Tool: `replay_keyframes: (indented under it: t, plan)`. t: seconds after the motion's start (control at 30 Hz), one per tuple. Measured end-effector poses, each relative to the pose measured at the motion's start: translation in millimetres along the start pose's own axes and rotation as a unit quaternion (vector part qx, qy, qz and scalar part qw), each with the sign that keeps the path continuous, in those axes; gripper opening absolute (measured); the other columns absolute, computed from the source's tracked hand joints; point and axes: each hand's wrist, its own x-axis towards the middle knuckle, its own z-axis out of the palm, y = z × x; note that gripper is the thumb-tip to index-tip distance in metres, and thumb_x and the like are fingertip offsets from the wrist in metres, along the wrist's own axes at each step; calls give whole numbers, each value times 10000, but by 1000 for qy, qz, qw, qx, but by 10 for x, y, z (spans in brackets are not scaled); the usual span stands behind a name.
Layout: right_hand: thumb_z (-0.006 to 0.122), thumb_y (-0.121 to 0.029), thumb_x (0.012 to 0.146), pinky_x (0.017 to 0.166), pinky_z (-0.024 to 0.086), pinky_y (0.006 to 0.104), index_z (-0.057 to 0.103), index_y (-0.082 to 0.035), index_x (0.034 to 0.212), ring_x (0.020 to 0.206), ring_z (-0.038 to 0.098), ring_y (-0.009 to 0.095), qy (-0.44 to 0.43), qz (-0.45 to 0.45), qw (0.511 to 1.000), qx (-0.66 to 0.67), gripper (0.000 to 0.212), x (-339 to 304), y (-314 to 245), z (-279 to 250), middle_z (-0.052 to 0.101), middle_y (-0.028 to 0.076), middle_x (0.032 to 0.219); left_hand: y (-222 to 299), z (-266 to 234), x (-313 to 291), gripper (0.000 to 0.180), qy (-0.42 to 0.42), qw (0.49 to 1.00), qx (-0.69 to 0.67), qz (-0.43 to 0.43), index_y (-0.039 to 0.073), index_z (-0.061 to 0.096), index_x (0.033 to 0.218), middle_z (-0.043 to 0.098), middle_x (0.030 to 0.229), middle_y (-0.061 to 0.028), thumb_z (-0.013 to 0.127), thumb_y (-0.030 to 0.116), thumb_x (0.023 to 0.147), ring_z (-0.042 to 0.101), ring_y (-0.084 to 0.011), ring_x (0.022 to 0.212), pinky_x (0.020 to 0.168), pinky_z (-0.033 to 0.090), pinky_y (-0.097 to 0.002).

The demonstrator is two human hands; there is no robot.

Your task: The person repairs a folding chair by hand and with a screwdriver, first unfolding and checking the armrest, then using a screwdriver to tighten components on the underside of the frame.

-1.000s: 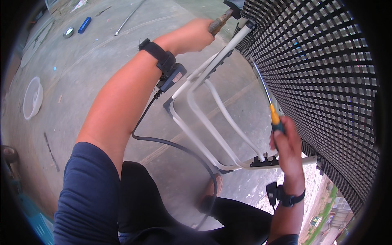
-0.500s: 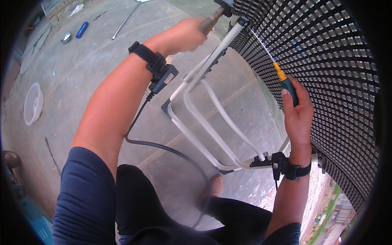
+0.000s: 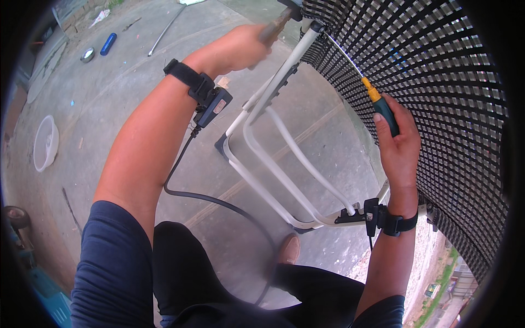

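My left hand (image 3: pixel 240 50) is wrapped round the wooden handle of a hammer (image 3: pixel 277 26), whose dark head is partly cut off at the top edge. In my right hand (image 3: pixel 402 147) is a screwdriver (image 3: pixel 374 94) with a green and yellow handle. Its thin shaft runs up and left to the dark corner fitting (image 3: pixel 317 25) of a white tubular frame (image 3: pixel 273 147); whether the tip touches the fitting I cannot tell. Black and grey woven mesh (image 3: pixel 437 93) is attached along that frame and lies behind the screwdriver. The hammer head is close to the fitting.
On the concrete floor at the left stand a white plastic basin (image 3: pixel 46 143), a small round tin (image 3: pixel 87 54) and a blue cylinder (image 3: pixel 108 44). A thin metal rod (image 3: pixel 167 30) lies farther back. A black cable (image 3: pixel 219 202) hangs from my left wrist strap.
My left hand and the hammer have shifted slightly left. The screwdriver and my right hand stay in nearly the same place against the frame.
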Motion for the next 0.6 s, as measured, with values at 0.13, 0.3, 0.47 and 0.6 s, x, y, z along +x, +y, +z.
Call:
replay_keyframes:
  t: [0.13, 0.3, 0.47, 0.6]
  plan:
    - [706, -88, 848, 792, 485, 250, 616, 25, 1132, 847, 607, 152, 48, 66, 995, 51, 318, -37, 27, 33, 650, 89, 994, 23, 4, -9, 308, 6, 1000, 7, -1, -23, 544, 1079, 573, 878, -70, 430, -39, 794, 488, -143, 721, 610, 414, -294]
    - [718, -135, 860, 726, 484, 207, 636, 0, 1114, 816, 582, 76, 56, 126, 979, 150, 299, -21, 93, 11, 661, 35, 953, 47, -33, -11, 332, -2, 1000, 24, -7, -27, 543, 1111, 573, 878, -72, 427, -30, 800, 494, -146, 721, 609, 414, -294]
    - [654, -238, 913, 495, 370, 163, 640, -2, 1086, 559, 487, 26, -11, 243, 931, 273, 293, 118, -6, -132, 672, 63, 848, 102, -74, -56, 329, -6, 998, 56, -13, -22, 553, 1113, 581, 867, -66, 421, -7, 812, 516, -149, 732, 617, 422, -303]
    - [624, -266, 930, 445, 318, 168, 634, 5, 1082, 469, 430, 33, -29, 255, 913, 317, 311, 143, 39, -147, 671, 75, 800, 133, -81, -78, 307, 6, 995, 98, -17, -9, 572, 1092, 601, 850, -53, 423, 21, 825, 535, -144, 751, 635, 434, -308]
